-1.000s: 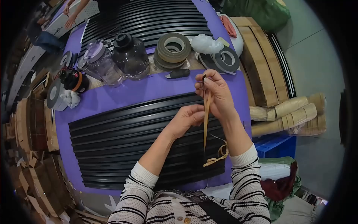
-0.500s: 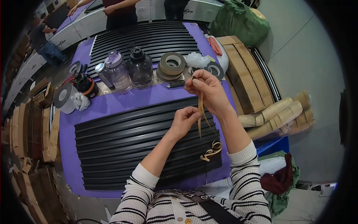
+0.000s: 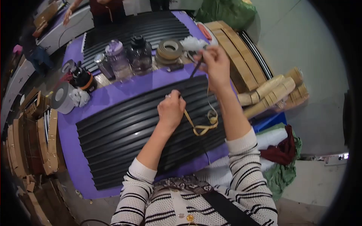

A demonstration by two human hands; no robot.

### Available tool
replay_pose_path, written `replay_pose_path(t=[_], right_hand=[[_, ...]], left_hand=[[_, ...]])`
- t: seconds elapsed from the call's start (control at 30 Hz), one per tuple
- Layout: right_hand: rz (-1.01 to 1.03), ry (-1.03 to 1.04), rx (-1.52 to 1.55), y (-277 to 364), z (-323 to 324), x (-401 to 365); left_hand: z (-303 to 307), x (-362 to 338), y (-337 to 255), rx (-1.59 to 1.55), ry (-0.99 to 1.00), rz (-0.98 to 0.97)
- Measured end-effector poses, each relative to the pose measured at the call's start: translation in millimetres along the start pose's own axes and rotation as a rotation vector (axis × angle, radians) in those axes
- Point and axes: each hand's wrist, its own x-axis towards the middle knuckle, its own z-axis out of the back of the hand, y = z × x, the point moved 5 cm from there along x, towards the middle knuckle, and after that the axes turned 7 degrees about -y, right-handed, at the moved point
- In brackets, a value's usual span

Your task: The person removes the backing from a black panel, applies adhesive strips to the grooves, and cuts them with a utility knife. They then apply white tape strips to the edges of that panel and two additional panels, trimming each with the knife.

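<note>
My left hand (image 3: 171, 109) is closed over the black ribbed panels (image 3: 132, 139), with a thin tan strip (image 3: 189, 119) trailing from its fingers. That strip curls into a loose loop above the right part of the panels, and a thin strand rises from the loop toward my right hand (image 3: 218, 67). Raised near the far edge of the panels, my right hand pinches a narrow dark strip (image 3: 196, 69) that slants down to the left. Motion blurs the right fingertips.
Beyond the panels on the purple table (image 3: 69, 150) stand a purple-lidded bottle (image 3: 118, 58), a dark jug (image 3: 140, 56), tape rolls (image 3: 169, 51) and a grey roll (image 3: 62, 98). Cardboard boxes (image 3: 235, 56) and wrapped bundles (image 3: 267, 90) lie right. A person (image 3: 107, 13) stands across.
My left hand has moved left and up, away from my right hand. The right hand has risen slightly and now shows a dark strip. The tan strip now trails from my left hand.
</note>
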Motion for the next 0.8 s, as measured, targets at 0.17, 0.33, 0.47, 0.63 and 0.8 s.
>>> replay_pose_path(t=[0.17,0.33,0.47,0.63,0.8], right_hand=[[0.078,0.194,0.396,112,-11,15],[0.154,0.536,0.373,224,8,0],[-0.101,0.704,0.176,168,-5,-40],[-0.47,0.93,0.339,77,-9,-83],[-0.064,0.555,-0.003,52,42,-66]], left_hand=[[11,-9,-22,-0.22,0.15,-0.054],[44,-25,-86,-0.759,0.591,-0.232],[61,31,-63,-1.011,0.405,0.253],[34,0,-66,-1.302,0.678,0.344],[53,-21,36,-0.485,0.448,0.206]])
